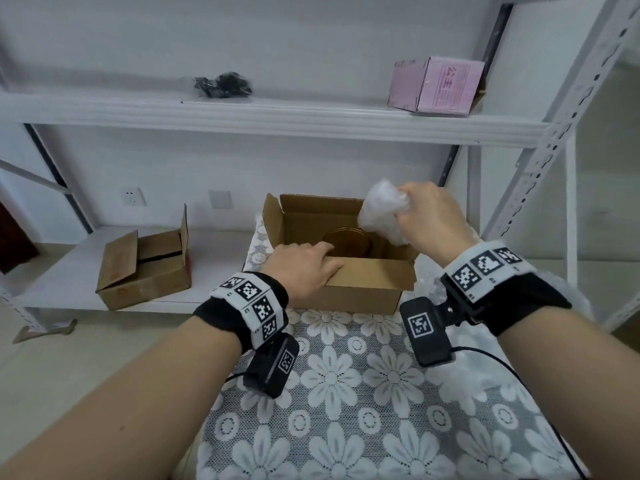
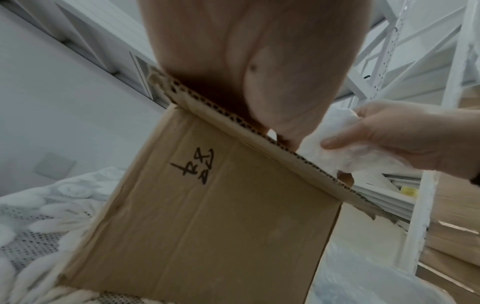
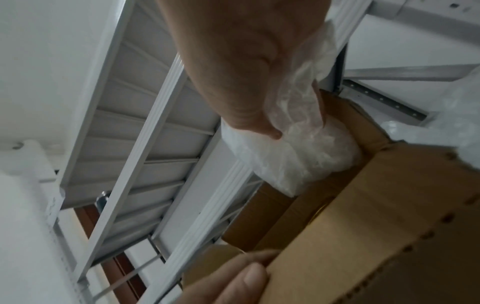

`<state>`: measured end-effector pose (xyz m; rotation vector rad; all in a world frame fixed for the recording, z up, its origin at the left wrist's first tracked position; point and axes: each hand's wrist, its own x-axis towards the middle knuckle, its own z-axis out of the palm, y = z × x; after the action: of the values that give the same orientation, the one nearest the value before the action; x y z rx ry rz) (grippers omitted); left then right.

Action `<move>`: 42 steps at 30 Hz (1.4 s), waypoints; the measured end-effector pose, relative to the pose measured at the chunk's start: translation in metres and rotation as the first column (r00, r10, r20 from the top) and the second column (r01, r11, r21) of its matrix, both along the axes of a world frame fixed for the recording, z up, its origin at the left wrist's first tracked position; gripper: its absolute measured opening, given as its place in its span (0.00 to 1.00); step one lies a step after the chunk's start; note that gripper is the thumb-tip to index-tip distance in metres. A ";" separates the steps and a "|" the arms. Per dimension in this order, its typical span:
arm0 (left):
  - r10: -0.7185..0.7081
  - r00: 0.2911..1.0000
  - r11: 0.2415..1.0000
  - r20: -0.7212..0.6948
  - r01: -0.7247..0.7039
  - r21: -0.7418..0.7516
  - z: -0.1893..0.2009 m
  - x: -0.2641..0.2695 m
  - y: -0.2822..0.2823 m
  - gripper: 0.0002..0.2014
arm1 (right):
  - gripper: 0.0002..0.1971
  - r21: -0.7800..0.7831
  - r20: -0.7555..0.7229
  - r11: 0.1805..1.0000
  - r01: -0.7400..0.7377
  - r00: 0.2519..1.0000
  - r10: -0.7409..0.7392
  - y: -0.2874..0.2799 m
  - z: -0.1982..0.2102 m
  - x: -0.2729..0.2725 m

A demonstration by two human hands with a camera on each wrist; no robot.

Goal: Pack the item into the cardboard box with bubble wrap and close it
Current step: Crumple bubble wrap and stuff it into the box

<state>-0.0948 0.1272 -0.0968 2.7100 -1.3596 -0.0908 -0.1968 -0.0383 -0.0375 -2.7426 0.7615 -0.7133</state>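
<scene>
Could have gone wrong in a few ways. Wad of wrap (image 1: 382,211) bulky, gripped only at its top; might have caught on the far-right wall of the box (image 1: 363,292) and spilled outside instead of dropping in. Might have sat too high over the tin (image 1: 348,242) and kept the flaps from folding flat. Tin lay inside, near the middle, gold lid up; seemingly loose, so a hard push might have shoved it against a wall.

Right hand (image 1: 431,220) raised above the box's right far corner, fingers curled tight round the wrap. Left hand (image 1: 301,268) laid over the near wall, fingers (image 1: 320,252) straight, tips reaching inside toward the tin, steadying the box on the table (image 1: 346,393).
</scene>
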 end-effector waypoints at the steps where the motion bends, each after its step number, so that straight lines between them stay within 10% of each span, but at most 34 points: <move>1: -0.009 1.000 1.000 0.013 0.009 0.015 0.000 0.000 -0.001 0.28 | 0.06 -0.045 -0.018 0.999 0.017 1.000 -0.018 0.004 -0.001 0.001; 7: 0.078 0.989 0.991 -0.129 -0.090 -0.096 0.003 0.002 -0.009 0.39 | 0.02 -0.101 -0.063 0.995 -0.020 0.998 0.014 0.022 -0.006 0.016; 15: -0.035 0.850 0.753 -0.526 -0.324 -0.573 -0.004 0.026 0.008 0.69 | 0.07 0.155 -0.027 0.981 -0.113 0.993 0.119 0.056 -0.007 0.066; 22: -0.040 0.886 0.792 -0.461 -0.253 -0.556 -0.007 0.028 0.007 0.58 | 0.08 0.233 -0.225 0.971 -0.050 0.969 0.104 0.068 -0.024 0.090; 29: -0.097 0.787 0.809 -0.609 -0.294 -0.509 0.004 0.044 0.015 0.61 | 0.28 0.643 -0.139 0.745 -0.179 0.929 0.343 0.064 -0.009 0.088; 37: -0.135 0.704 0.844 -0.697 -0.288 -0.454 0.009 0.054 0.019 0.45 | 0.15 0.367 -0.429 0.907 -0.206 0.828 0.361 0.079 -0.027 0.098; 42: -0.195 0.618 0.778 -0.762 -0.376 -0.504 0.006 0.054 0.023 0.39 | 0.18 0.340 -0.375 0.934 -0.104 0.896 0.237 0.069 -0.037 0.103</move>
<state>-0.0408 0.1506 -0.0912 1.7634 -0.7456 -0.6238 -0.0938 0.0305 -0.0746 -2.6381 0.6253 0.0344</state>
